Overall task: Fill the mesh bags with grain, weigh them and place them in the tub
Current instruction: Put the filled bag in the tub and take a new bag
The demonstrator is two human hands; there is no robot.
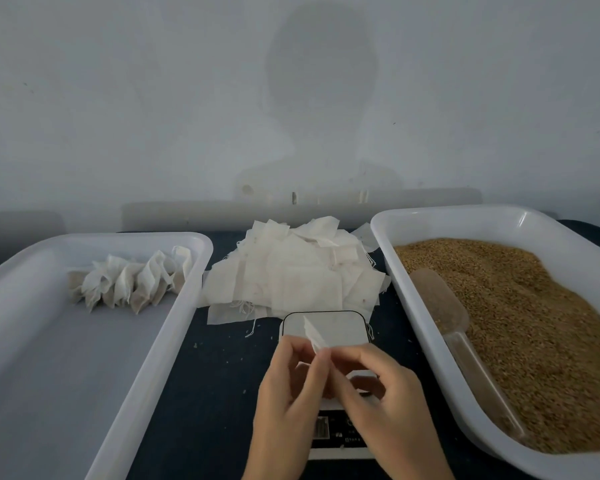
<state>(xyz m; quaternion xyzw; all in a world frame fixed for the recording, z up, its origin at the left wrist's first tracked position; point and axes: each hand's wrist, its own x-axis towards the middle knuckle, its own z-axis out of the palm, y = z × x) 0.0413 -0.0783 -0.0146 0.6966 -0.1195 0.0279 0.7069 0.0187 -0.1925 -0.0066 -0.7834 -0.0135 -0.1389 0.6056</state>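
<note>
Both hands meet over the small white scale (340, 329) at the table's front centre. My left hand (288, 396) and my right hand (378, 393) pinch one empty white mesh bag (314, 336) between their fingertips, its top edge sticking up. A heap of empty mesh bags (291, 271) lies behind the scale. The white tub on the left (84, 375) holds several filled bags (132, 282) in a row near its far end. The white tub on the right (413, 306) holds brown grain (534, 323), with a clear plastic scoop (465, 341) lying in it.
A dark tabletop (215, 393) runs between the two tubs, with a few stray grains on it. A pale wall rises right behind the table. The scale's display end (333, 434) shows below my hands.
</note>
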